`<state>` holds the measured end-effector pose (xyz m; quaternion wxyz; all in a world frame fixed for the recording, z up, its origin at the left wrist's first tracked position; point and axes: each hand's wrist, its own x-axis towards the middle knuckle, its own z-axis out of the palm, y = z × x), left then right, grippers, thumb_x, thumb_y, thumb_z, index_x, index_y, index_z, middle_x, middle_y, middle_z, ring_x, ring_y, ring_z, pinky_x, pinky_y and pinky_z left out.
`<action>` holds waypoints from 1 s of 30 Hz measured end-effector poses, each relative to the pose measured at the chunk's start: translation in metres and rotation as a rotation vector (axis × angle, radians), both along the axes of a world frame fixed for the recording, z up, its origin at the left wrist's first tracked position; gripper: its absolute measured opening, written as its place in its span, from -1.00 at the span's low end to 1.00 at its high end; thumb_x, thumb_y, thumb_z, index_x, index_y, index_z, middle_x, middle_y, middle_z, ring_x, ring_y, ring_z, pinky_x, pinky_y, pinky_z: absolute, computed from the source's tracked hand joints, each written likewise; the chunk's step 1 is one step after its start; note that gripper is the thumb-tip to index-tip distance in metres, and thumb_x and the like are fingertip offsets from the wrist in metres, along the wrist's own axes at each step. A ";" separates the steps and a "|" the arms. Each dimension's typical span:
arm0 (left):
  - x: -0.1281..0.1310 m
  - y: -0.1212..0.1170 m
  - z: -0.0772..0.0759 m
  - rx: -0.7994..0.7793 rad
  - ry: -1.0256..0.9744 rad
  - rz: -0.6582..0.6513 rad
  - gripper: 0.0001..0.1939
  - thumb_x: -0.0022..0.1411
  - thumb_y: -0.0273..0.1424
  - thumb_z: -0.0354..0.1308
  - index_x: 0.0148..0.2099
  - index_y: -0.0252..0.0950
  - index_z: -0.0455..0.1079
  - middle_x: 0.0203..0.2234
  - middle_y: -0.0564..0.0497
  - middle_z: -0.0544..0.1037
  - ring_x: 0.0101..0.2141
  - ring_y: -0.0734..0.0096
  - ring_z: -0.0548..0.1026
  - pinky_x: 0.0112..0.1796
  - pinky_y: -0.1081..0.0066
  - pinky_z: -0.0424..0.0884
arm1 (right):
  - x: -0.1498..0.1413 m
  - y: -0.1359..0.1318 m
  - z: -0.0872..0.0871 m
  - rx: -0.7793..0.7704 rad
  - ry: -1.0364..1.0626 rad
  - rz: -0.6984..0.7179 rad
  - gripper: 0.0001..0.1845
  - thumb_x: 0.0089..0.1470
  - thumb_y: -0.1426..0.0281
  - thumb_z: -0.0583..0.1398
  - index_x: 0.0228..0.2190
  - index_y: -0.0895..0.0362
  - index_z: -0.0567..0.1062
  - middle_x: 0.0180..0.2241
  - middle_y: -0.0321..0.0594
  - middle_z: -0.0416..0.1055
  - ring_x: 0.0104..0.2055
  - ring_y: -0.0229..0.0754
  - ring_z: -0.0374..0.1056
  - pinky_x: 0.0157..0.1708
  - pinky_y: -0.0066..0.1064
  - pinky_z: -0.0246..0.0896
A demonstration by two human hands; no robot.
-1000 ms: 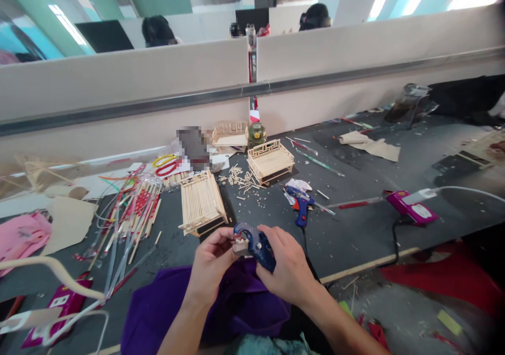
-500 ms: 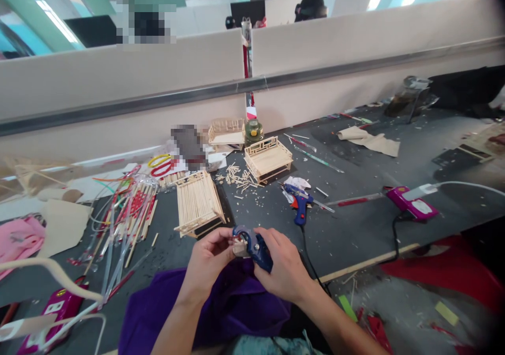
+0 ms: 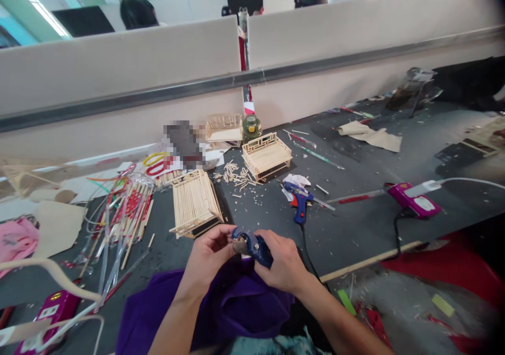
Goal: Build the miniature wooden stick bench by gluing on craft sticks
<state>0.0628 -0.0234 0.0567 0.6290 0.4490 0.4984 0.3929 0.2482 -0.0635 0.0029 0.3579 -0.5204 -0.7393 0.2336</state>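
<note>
Leverage probably explains, in the head view, why the right hand (image 3: 282,259) wraps its grip around the blue cutter (image 3: 262,252) above the purple cloth (image 3: 252,308). Fingers of the left hand (image 3: 211,254) bunch at its mouth — what they pinch, I cannot tell. The glue gun's (image 3: 302,208) nozzle rests on paper scraps (image 3: 298,180) — perhaps sparing the tabletop (image 3: 351,229) drips.
</note>
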 end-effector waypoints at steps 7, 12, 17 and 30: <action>-0.003 0.007 -0.007 0.050 0.041 0.031 -0.68 -0.09 -0.35 0.47 -0.23 -0.29 0.56 -0.39 0.00 0.59 -0.36 0.42 0.49 -0.32 0.51 0.42 | 0.005 0.014 -0.012 0.025 -0.006 0.057 -0.51 -0.10 0.40 0.19 -0.06 0.12 0.36 -0.19 -0.08 0.55 -0.19 -0.03 0.51 -0.21 -0.30 0.36; -0.008 0.010 -0.010 0.030 0.050 0.046 -0.65 -0.10 -0.36 0.47 -0.21 -0.30 0.57 -0.36 -0.03 0.61 -0.34 0.39 0.51 -0.29 0.49 0.42 | 0.007 0.021 -0.013 -0.036 -0.009 0.109 -0.56 -0.04 0.35 0.22 -0.07 0.11 0.38 -0.23 -0.12 0.56 -0.22 -0.05 0.51 -0.25 -0.35 0.33; -0.007 0.009 -0.009 -0.036 -0.006 0.055 -0.69 -0.07 -0.34 0.46 -0.24 -0.31 0.57 -0.37 -0.02 0.60 -0.35 0.42 0.50 -0.28 0.50 0.41 | 0.009 0.016 0.015 -0.142 0.052 0.130 -0.41 -0.06 0.43 0.22 0.06 0.08 0.34 -0.07 -0.12 0.49 -0.07 -0.04 0.44 -0.07 -0.28 0.28; -0.011 -0.008 -0.001 -0.057 -0.148 0.170 -0.68 -0.08 -0.29 0.47 -0.28 -0.33 0.54 -0.54 0.09 0.47 -0.52 0.56 0.41 -0.42 0.53 0.35 | -0.004 0.014 0.037 -0.459 0.760 -0.024 -0.72 0.02 0.36 0.19 -0.17 0.11 0.37 -0.43 -0.38 0.31 -0.42 -0.26 0.30 -0.36 -0.42 0.24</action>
